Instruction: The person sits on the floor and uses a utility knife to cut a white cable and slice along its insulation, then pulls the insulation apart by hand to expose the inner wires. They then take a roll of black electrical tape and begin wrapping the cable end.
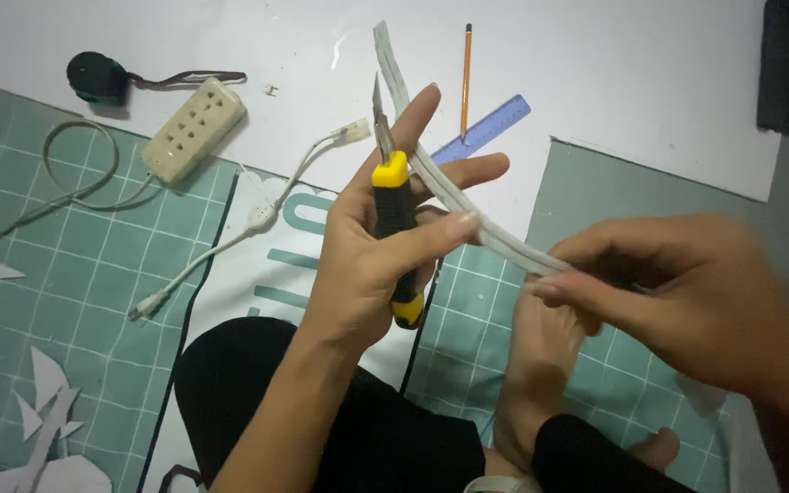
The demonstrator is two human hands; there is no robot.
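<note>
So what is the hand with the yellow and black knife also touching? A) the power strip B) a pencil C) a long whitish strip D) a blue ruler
C: the left hand grips the knife while its fingers rest against the long whitish strip, whose other end the right hand pinches; the pencil, ruler and power strip lie apart.

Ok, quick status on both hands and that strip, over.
Left hand shut on yellow-black utility knife, blade up. Right hand pinching pale strip. Strip runs across left fingers. Nothing in the way.

Beige power strip (195, 129), white cable (257, 219), pencil (467, 80), blue ruler (486, 129), dark object (98, 78), perhaps tape measure.
</note>
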